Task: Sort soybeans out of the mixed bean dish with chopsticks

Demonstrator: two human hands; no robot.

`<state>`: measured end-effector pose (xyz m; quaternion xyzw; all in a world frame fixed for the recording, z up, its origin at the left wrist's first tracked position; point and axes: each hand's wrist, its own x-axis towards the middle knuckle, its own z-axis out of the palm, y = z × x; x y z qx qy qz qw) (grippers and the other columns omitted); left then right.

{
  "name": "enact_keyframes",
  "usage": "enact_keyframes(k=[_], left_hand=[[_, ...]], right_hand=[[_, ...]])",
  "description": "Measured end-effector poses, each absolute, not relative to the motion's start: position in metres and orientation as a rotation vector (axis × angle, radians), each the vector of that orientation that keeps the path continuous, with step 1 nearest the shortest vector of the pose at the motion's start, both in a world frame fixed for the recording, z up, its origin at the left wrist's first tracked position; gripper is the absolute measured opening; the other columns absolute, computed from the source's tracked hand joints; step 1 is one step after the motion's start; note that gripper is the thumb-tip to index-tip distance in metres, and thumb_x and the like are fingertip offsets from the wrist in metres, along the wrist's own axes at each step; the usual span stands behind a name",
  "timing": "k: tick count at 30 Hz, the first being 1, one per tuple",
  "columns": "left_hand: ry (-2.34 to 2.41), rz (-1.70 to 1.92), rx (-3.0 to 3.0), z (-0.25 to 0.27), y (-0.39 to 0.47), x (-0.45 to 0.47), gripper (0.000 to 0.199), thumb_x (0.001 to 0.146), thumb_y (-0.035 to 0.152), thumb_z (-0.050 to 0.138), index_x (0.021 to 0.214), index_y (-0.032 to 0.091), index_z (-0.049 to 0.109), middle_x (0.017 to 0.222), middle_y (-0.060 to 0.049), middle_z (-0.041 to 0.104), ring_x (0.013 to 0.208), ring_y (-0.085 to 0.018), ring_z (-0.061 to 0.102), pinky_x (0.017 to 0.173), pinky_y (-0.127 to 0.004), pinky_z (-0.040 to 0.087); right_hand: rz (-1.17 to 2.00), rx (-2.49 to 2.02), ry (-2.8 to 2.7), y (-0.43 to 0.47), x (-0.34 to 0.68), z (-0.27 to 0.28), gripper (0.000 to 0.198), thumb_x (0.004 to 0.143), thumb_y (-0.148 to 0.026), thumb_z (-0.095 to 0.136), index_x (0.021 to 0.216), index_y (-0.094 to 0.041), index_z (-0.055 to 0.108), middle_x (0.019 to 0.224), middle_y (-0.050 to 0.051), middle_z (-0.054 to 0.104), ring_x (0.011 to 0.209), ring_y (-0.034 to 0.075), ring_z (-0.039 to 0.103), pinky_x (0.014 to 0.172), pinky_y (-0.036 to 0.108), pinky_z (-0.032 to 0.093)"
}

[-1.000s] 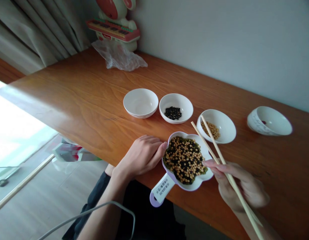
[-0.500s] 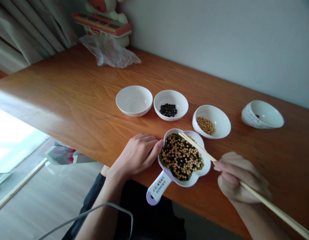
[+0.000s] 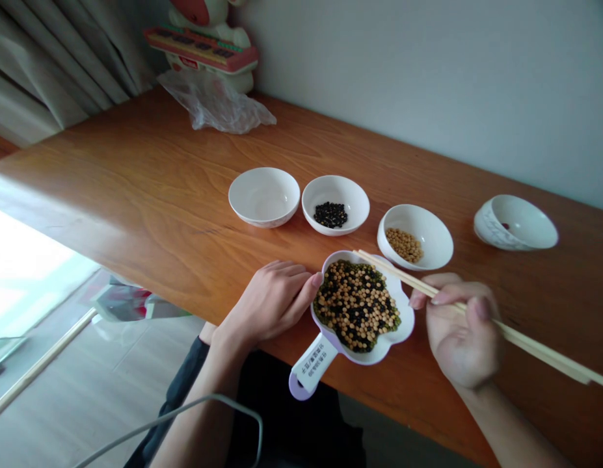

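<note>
My left hand [image 3: 276, 296] lies on the table's front part, thumb pressed at the left rim of a flower-shaped dish [image 3: 404, 330] and the other fingers curled, their tips hidden. The white and lilac dish has a labelled handle pointing toward me. Mixed black, tan and green beans [image 3: 357, 305] cover its bottom. In my right hand [image 3: 464, 325], turned palm up, is a pair of wooden chopsticks [image 3: 403, 276]. Their tips are close together above the dish's far rim, and I see no bean between them.
Behind the dish stand an empty white bowl [image 3: 265, 198], a bowl of black beans [image 3: 335, 182] and a bowl of tan beans [image 3: 435, 237]. Further right, a tilted bowl [image 3: 530, 224] holds a small dark red bean. A plastic bag [image 3: 218, 107] and toy keyboard [image 3: 203, 52] sit at the back left.
My right hand has rolled from back-up to palm-up, and the chopsticks lie flatter. Their tips have shifted slightly toward the dish's far rim. My left hand keeps its place at the dish.
</note>
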<state>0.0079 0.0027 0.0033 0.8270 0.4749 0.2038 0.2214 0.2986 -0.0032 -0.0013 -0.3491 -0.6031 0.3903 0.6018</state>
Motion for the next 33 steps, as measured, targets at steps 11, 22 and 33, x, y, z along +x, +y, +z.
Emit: enact_keyframes(k=[11,22,33], left_hand=[[1.324,0.564,2.252,0.002,0.002,0.009,0.045,0.114,0.033,0.028,0.076,0.021,0.047,0.079,-0.003,0.064,0.072,-0.017,0.055,0.079,-0.033,0.043],[1.325,0.566,2.287,0.002,0.003,0.009,0.046,0.114,0.033,0.029,0.074,0.021,0.05,0.078,-0.004,0.065,0.071,-0.017,0.056,0.079,-0.033,0.044],[1.312,0.586,2.299,0.003,0.002,0.01,0.047,0.114,0.032,0.03,0.074,0.021,0.05,0.077,-0.003,0.065,0.069,-0.017,0.055,0.076,-0.033,0.042]], right_hand=[[0.808,-0.699,-2.003,-0.007,0.301,-0.002,0.043,0.11,-0.033,0.036,0.105,-0.021,0.077,0.094,0.007,0.078,0.092,0.025,0.069,0.091,0.047,0.045],[0.95,-0.789,-1.869,-0.011,0.298,0.005,0.062,0.111,-0.05,0.023,0.089,-0.024,0.074,0.082,0.004,0.071,0.082,0.023,0.064,0.087,0.045,0.042],[1.0,-0.878,-1.862,-0.013,0.295,0.006,0.073,0.106,-0.068,0.016,0.086,-0.025,0.071,0.08,0.004,0.069,0.083,0.024,0.061,0.086,0.045,0.039]])
